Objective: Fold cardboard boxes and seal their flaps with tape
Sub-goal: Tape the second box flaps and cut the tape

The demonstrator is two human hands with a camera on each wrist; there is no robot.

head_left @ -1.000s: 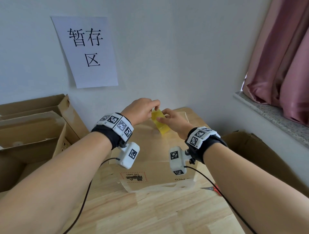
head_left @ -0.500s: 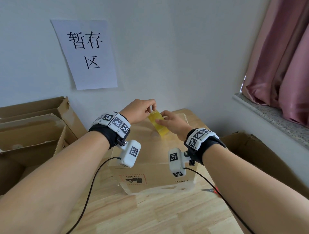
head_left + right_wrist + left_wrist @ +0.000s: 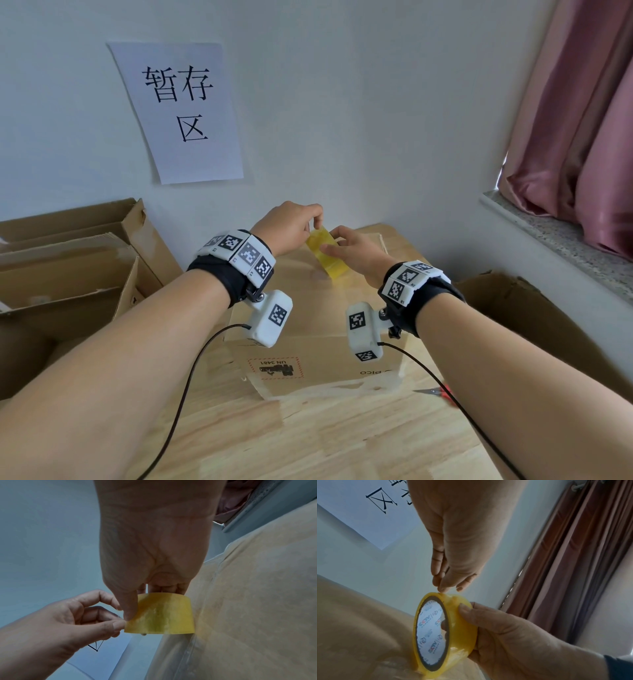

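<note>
A yellow tape roll [image 3: 327, 255] [image 3: 447, 635] [image 3: 161, 614] stands on edge over the top of a closed cardboard box [image 3: 308, 318] on the wooden table. My right hand [image 3: 349, 245] [image 3: 154, 555] grips the roll, thumb on its outer face and fingers behind it. My left hand [image 3: 291, 228] [image 3: 452, 547] pinches at the top edge of the roll with thumb and fingertips, where the tape's end lies. In the right wrist view the left hand's [image 3: 85, 616] thumb and forefinger meet at the roll's left edge.
Open cardboard boxes [image 3: 65, 267] stand at the left, another open box [image 3: 513, 315] at the right. Red-handled scissors [image 3: 442, 390] lie on the table [image 3: 308, 438] by the box's right front corner. A paper sign [image 3: 185, 109] hangs on the wall; a curtain [image 3: 582, 120] covers the window.
Both hands have stayed at the roll above the box; the left hand's fingers have shifted slightly along the roll's top edge. The view has tilted a little.
</note>
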